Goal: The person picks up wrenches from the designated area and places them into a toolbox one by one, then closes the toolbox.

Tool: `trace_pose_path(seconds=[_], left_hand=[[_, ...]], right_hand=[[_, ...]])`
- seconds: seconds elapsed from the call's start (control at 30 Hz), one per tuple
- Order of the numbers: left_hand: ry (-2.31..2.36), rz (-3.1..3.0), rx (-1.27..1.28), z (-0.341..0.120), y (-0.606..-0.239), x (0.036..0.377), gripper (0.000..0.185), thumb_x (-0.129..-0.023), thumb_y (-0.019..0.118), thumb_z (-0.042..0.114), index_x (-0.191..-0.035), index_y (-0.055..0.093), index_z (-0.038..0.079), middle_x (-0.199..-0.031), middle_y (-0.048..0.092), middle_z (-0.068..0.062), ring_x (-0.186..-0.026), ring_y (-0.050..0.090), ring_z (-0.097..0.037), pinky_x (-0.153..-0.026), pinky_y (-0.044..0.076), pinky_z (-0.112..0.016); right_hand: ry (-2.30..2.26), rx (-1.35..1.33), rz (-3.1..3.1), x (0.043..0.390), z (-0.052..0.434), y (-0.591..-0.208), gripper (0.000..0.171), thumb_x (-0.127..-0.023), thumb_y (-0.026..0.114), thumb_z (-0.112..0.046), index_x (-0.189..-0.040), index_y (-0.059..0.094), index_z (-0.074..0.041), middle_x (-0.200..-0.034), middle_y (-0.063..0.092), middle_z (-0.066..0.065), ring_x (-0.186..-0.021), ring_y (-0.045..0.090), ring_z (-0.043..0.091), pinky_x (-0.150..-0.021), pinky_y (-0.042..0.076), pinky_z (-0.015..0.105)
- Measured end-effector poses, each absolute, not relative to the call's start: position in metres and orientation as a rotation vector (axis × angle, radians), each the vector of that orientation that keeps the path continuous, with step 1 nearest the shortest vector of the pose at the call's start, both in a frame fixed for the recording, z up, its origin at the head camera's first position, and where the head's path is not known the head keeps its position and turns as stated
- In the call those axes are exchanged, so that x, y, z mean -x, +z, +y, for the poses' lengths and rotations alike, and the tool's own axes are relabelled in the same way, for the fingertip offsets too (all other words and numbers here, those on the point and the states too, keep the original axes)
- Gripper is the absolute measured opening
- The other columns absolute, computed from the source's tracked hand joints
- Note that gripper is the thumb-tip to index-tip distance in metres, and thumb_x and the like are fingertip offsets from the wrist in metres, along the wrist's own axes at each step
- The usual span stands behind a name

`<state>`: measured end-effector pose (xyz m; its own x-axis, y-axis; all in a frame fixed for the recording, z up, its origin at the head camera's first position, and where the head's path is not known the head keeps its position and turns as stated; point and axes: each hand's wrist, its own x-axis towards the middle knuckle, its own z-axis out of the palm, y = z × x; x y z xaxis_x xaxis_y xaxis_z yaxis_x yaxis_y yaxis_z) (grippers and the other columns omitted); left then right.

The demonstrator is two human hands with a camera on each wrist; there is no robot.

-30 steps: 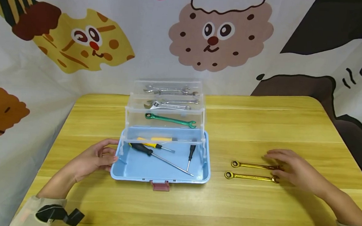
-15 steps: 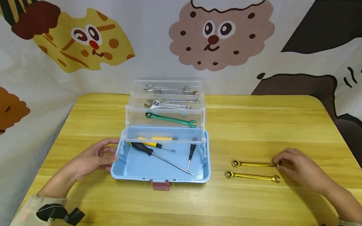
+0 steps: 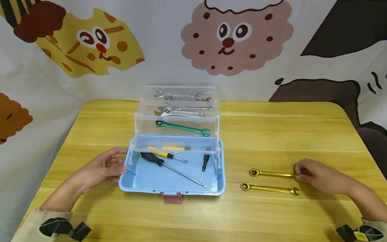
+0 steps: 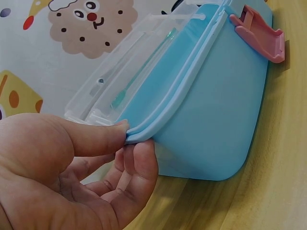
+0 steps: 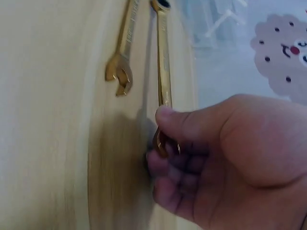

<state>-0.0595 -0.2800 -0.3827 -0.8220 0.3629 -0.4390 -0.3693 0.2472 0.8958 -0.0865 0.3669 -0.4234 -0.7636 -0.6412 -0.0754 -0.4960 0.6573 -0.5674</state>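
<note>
The far gold ratchet wrench [image 3: 272,174] is lying crosswise on the desk [image 3: 280,134], its long axis running left to right, with the ring end pointing toward the toolbox and the open-jaw end sitting inside the right hand [image 3: 312,175]. That hand is pinching the open end between thumb and curled fingers, as the right wrist view is showing clearly [image 5: 165,139], so the wrench is extending straight out to the left of the grip. The left hand [image 3: 104,167] is well apart from it, on the other side of the blue toolbox [image 3: 172,179]; its thumb is pressing on the rim of the box and its fingers are curling loosely under the lip [image 4: 127,139], steadying the left end.

The second gold wrench [image 3: 269,188] is lying parallel, just nearer the person than the pinched one, free of both hands. Inside the box tray a black-handled screwdriver [image 3: 171,168] is lying at a slant, and a green wrench [image 3: 183,128] is resting in the clear tier above.

Compared with a second ago, the right hand is no longer lying flat over both wrench ends: it has drawn back to the right and closed on the far wrench alone, whose ring end is now sitting slightly farther from the near wrench. The left hand is staying put.
</note>
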Motion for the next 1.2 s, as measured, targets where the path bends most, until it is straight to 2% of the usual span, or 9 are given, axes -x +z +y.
trace_pose_path(seconds=[0.13,0.23,0.33,0.43,0.6,0.87,1.0,1.1,1.2], left_hand=[[1.641,1.937,-0.007,-0.28,-0.383,0.06,0.059,-0.1,0.063,0.004,-0.148,0.03,-0.008,-0.104,0.062,-0.008,-0.084,0.066,-0.019,-0.072,0.059,-0.032],[1.646,1.937,-0.012,-0.28,-0.382,0.06,0.059,-0.1,0.063,0.004,-0.148,0.031,-0.007,-0.103,0.062,-0.008,-0.084,0.066,-0.019,-0.072,0.059,-0.032],[1.647,1.935,-0.017,-0.281,-0.382,0.061,0.058,-0.1,0.063,0.004,-0.147,0.032,-0.007,-0.103,0.062,-0.008,-0.084,0.066,-0.019,-0.071,0.059,-0.032],[1.646,1.927,-0.025,-0.281,-0.381,0.061,0.057,-0.1,0.063,0.005,-0.147,0.033,-0.006,-0.103,0.062,-0.008,-0.085,0.066,-0.019,-0.072,0.059,-0.032],[1.645,1.925,-0.021,-0.281,-0.382,0.061,0.057,-0.1,0.064,0.005,-0.147,0.033,-0.006,-0.103,0.062,-0.008,-0.085,0.066,-0.019,-0.072,0.059,-0.032],[1.649,1.93,-0.006,-0.28,-0.382,0.059,0.058,-0.1,0.064,0.004,-0.148,0.032,-0.006,-0.104,0.063,-0.008,-0.086,0.066,-0.019,-0.072,0.059,-0.032],[1.661,1.919,-0.018,-0.28,-0.384,0.059,0.057,-0.1,0.064,0.005,-0.147,0.033,-0.005,-0.105,0.063,-0.008,-0.087,0.066,-0.019,-0.072,0.059,-0.032],[1.662,1.915,-0.019,-0.281,-0.385,0.059,0.057,-0.1,0.064,0.005,-0.147,0.033,-0.005,-0.105,0.063,-0.007,-0.087,0.066,-0.019,-0.072,0.059,-0.031],[1.66,1.917,-0.022,-0.282,-0.385,0.059,0.057,-0.1,0.064,0.005,-0.147,0.033,-0.005,-0.105,0.063,-0.007,-0.086,0.066,-0.019,-0.072,0.059,-0.031]], right_hand=[[-0.972,0.83,2.457,0.091,0.373,-0.423,0.018,-0.096,0.059,0.01,-0.097,0.055,-0.007,-0.086,0.051,-0.005,-0.075,0.047,0.006,-0.06,0.037,0.024],[-1.088,0.794,2.384,0.091,0.377,-0.425,0.016,-0.098,0.056,0.011,-0.108,0.059,-0.001,-0.092,0.058,0.001,-0.081,0.053,0.01,-0.065,0.043,0.022],[-1.175,0.713,2.333,0.088,0.377,-0.427,0.021,-0.1,0.055,0.007,-0.121,0.059,0.003,-0.099,0.063,0.007,-0.086,0.059,0.012,-0.071,0.048,0.02],[-1.237,0.624,2.299,0.083,0.374,-0.429,0.028,-0.101,0.058,0.001,-0.13,0.058,0.003,-0.101,0.065,0.009,-0.086,0.061,0.013,-0.071,0.049,0.022],[-1.311,0.574,2.295,0.077,0.366,-0.431,0.043,-0.098,0.064,0.0,-0.14,0.054,0.001,-0.105,0.061,0.012,-0.088,0.057,0.014,-0.07,0.048,0.026],[-1.36,0.567,2.368,0.079,0.35,-0.429,0.041,-0.098,0.065,-0.001,-0.138,0.059,-0.001,-0.088,0.045,0.003,-0.076,0.043,0.018,-0.06,0.038,0.03],[-1.348,0.549,2.357,0.081,0.347,-0.429,0.037,-0.099,0.064,-0.003,-0.136,0.062,-0.001,-0.107,0.062,-0.005,-0.081,0.048,0.015,-0.063,0.042,0.028],[-1.334,0.543,2.344,0.081,0.346,-0.431,0.034,-0.1,0.063,-0.005,-0.134,0.064,-0.002,-0.127,0.066,-0.007,-0.088,0.054,0.012,-0.07,0.047,0.025],[-1.358,0.535,2.314,0.081,0.344,-0.432,0.032,-0.101,0.062,-0.005,-0.133,0.065,-0.001,-0.116,0.069,-0.006,-0.081,0.056,0.009,-0.067,0.048,0.026]])
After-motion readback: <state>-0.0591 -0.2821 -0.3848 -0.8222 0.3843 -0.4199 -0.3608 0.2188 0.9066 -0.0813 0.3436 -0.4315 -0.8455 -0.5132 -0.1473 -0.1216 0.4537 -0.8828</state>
